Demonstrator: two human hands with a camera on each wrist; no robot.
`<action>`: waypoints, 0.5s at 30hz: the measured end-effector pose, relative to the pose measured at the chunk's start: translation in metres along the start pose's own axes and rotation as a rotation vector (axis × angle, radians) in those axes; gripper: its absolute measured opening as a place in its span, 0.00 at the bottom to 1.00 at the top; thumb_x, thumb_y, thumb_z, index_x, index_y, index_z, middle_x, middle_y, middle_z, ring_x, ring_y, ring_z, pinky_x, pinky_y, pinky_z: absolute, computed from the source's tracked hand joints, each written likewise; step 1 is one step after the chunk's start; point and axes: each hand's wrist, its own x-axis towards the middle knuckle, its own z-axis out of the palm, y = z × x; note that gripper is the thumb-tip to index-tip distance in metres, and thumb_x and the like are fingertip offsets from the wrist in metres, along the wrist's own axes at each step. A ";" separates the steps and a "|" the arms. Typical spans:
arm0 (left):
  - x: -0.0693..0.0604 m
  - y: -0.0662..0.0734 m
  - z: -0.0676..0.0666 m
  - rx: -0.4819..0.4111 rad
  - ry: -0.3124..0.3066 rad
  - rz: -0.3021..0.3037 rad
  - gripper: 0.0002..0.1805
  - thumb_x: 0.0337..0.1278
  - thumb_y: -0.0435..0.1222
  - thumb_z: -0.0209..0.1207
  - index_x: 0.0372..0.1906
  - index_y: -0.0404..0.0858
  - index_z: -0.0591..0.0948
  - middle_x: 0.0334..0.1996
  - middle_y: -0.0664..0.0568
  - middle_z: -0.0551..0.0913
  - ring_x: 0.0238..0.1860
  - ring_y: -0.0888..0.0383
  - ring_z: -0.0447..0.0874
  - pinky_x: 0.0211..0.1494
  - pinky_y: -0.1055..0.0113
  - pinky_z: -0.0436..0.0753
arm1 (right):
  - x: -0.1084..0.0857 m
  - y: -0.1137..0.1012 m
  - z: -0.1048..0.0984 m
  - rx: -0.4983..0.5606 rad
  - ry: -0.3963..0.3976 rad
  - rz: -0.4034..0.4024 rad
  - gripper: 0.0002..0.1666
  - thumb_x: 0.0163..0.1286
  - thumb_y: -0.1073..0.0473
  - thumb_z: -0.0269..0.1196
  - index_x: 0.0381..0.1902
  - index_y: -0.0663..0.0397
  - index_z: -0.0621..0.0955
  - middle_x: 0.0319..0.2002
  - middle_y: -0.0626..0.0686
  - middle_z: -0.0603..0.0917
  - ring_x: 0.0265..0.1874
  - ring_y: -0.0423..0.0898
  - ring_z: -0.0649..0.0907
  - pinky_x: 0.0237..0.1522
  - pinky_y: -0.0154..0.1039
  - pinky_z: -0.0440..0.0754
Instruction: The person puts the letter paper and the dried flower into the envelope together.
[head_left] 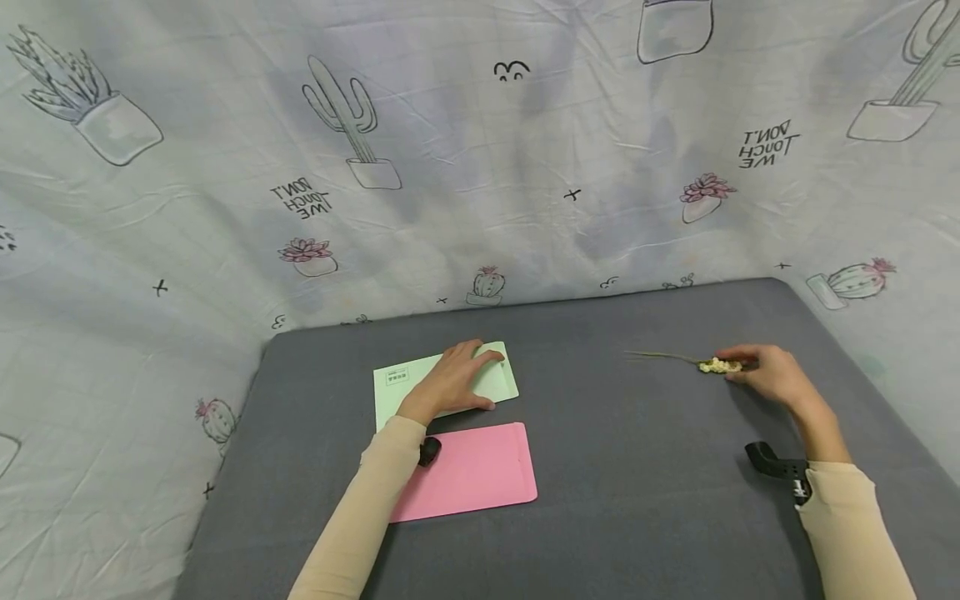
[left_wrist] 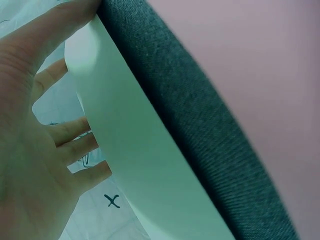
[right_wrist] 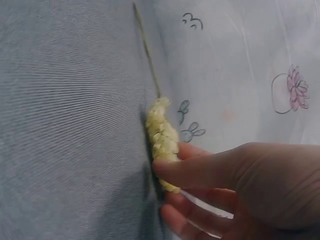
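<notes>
A light green envelope (head_left: 491, 380) lies at the left of the table, with a small printed box near its upper left. My left hand (head_left: 452, 379) spans it, the thumb at its near edge and the fingers at its far edge. In the left wrist view, the edge of the green envelope (left_wrist: 135, 145) hides the fingertips. At the right, my right hand (head_left: 776, 375) pinches the pale yellow flower head of a thin-stemmed sprig (head_left: 716, 366). The right wrist view shows the thumb on the flower head (right_wrist: 161, 127), and the stem stretches away from the hand.
A pink envelope (head_left: 480, 471) lies on the near side of the green one, partly under the left forearm. Dark grey cloth covers the table (head_left: 600, 467). White fabric with cactus drawings (head_left: 480, 167) hangs behind the table and along its sides.
</notes>
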 end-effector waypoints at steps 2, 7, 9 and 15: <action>0.000 0.000 0.000 -0.007 0.003 0.004 0.40 0.46 0.51 0.73 0.67 0.53 0.70 0.68 0.41 0.64 0.70 0.43 0.60 0.73 0.48 0.59 | 0.001 0.002 0.002 0.000 0.001 0.008 0.22 0.64 0.65 0.66 0.54 0.71 0.79 0.51 0.75 0.78 0.50 0.74 0.74 0.47 0.67 0.71; -0.001 -0.001 0.001 -0.003 0.007 0.011 0.40 0.46 0.51 0.73 0.67 0.53 0.70 0.68 0.41 0.64 0.70 0.43 0.61 0.73 0.48 0.59 | 0.003 0.000 0.008 -0.021 0.053 -0.035 0.17 0.63 0.64 0.67 0.48 0.70 0.83 0.43 0.70 0.83 0.40 0.65 0.81 0.40 0.59 0.77; -0.001 -0.002 0.001 0.000 0.011 0.011 0.40 0.46 0.51 0.73 0.67 0.53 0.70 0.68 0.41 0.65 0.69 0.43 0.61 0.72 0.48 0.59 | 0.004 -0.002 0.010 -0.018 0.061 -0.051 0.16 0.64 0.64 0.67 0.46 0.69 0.84 0.41 0.69 0.85 0.37 0.61 0.83 0.37 0.55 0.79; -0.002 -0.002 0.001 -0.007 0.024 0.020 0.40 0.45 0.51 0.74 0.66 0.52 0.70 0.67 0.40 0.65 0.69 0.42 0.62 0.72 0.48 0.60 | 0.006 -0.011 0.012 0.018 0.052 -0.061 0.15 0.67 0.61 0.65 0.46 0.69 0.84 0.42 0.70 0.84 0.39 0.63 0.83 0.37 0.54 0.80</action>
